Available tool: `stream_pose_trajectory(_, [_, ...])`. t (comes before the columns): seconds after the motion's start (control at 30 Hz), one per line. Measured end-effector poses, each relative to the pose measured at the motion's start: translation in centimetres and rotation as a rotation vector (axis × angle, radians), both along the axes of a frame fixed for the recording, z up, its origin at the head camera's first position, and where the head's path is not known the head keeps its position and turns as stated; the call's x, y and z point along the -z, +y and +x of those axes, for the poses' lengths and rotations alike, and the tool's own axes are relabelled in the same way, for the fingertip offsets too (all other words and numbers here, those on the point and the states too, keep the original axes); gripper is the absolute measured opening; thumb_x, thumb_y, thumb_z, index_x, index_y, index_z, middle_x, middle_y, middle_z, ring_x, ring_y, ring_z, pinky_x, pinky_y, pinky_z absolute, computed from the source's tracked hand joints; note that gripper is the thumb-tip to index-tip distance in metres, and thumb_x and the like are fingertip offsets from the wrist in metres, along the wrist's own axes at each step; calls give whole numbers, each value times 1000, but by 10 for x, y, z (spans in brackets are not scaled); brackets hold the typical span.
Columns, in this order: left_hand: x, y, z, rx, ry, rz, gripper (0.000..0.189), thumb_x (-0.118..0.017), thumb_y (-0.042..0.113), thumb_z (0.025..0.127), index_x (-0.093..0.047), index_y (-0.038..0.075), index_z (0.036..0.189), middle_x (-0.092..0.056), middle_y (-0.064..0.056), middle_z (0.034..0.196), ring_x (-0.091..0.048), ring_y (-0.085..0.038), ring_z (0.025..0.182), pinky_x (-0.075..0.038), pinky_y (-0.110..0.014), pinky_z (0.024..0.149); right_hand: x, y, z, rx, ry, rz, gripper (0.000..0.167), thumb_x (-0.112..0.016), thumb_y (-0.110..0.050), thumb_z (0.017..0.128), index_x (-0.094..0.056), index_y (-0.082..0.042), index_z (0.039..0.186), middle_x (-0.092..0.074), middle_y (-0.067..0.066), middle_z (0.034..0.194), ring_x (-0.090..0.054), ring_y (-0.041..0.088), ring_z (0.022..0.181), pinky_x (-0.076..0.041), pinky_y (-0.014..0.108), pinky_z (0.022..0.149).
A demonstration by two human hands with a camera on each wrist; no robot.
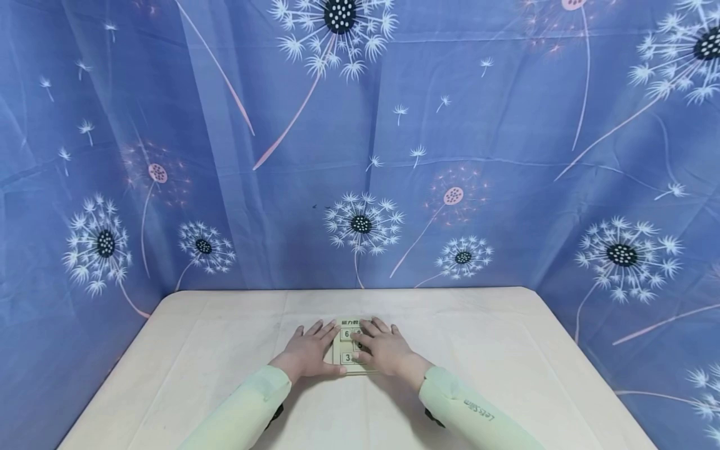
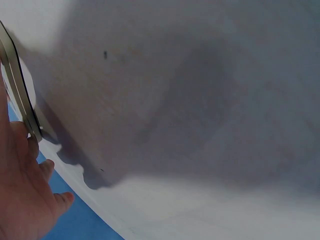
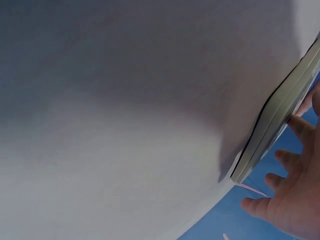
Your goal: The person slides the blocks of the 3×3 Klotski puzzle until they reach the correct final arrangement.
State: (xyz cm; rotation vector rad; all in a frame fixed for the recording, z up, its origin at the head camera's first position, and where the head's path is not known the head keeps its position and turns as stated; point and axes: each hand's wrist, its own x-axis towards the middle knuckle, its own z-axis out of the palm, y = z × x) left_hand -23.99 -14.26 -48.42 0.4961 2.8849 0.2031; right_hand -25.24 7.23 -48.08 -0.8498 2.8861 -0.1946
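Note:
On the white table lies a pale-green sliding number puzzle (image 1: 337, 353) with square numbered tiles; 6 and 3 are readable, others are partly covered. My left hand (image 1: 308, 351) rests along the puzzle's left side, thumb at the lower edge and straight fingers by the upper left corner. Across its right part reaches my right hand (image 1: 388, 350), with spread fingers and thumb over the tiles. In the left wrist view the puzzle's edge (image 2: 22, 90) shows beside the fingers. The right wrist view shows the thick side (image 3: 275, 120), with a fingertip touching the face.
The white table (image 1: 225, 337) has rounded far corners. Blue curtains (image 1: 292, 244) with a dandelion print stand behind it and along both sides. Pale-green sleeves (image 1: 242, 406) cover both forearms.

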Motion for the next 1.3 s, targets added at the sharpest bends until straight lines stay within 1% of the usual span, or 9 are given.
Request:
stream_pose_trajectory(0.23, [2, 0, -3, -2, -4, -1, 98, -64, 73, 86, -35, 17, 161, -31, 1, 170, -29, -29, 158, -27, -62, 127, 0, 1, 2, -7, 5, -1, 55, -50, -53, 104, -53, -24, 151, -38, 8, 167, -31, 37, 156, -31, 68, 122])
stream_pose_trajectory(0.57, [5, 0, -3, 1, 7, -7, 98, -64, 74, 86, -35, 18, 161, -31, 1, 170, -30, -29, 158, -27, -62, 127, 1, 4, 5, -26, 33, -23, 52, -51, -50, 104, -57, -23, 147, -42, 8, 164, -35, 37, 154, -34, 69, 119])
stream_pose_trajectory(0.77, [4, 0, -1, 0, 5, -9, 98, -63, 75, 86, -34, 18, 161, -31, 1, 170, -29, -29, 158, -27, -62, 127, 2, 5, 7, -27, 21, -34, 52, -50, -50, 104, -56, -23, 148, -43, 8, 164, -35, 37, 154, -33, 70, 119])
stream_pose_trajectory(0.93, [2, 1, 0, -5, 3, -6, 98, -64, 74, 86, -35, 18, 161, -31, 1, 170, -30, -29, 158, -27, -62, 127, 4, 7, 8, -29, 27, -46, 51, -50, -50, 104, -56, -24, 148, -43, 9, 164, -35, 38, 154, -33, 71, 119])
stream_pose_trajectory(1.13, [4, 0, -1, -6, 4, -5, 98, -64, 74, 86, -34, 19, 161, -31, 1, 170, -30, -29, 158, -27, -62, 127, 5, 8, 12, -41, 32, -57, 50, -52, -48, 104, -57, -24, 147, -43, 10, 164, -35, 40, 154, -34, 72, 118])
stream_pose_trajectory(1.3, [1, 1, 0, -2, 3, -6, 98, -64, 74, 86, -33, 19, 162, -31, 1, 170, -30, -29, 158, -27, -61, 127, 4, 9, 13, -48, 35, -64, 51, -52, -48, 103, -57, -24, 148, -42, 10, 164, -35, 41, 153, -34, 73, 117])
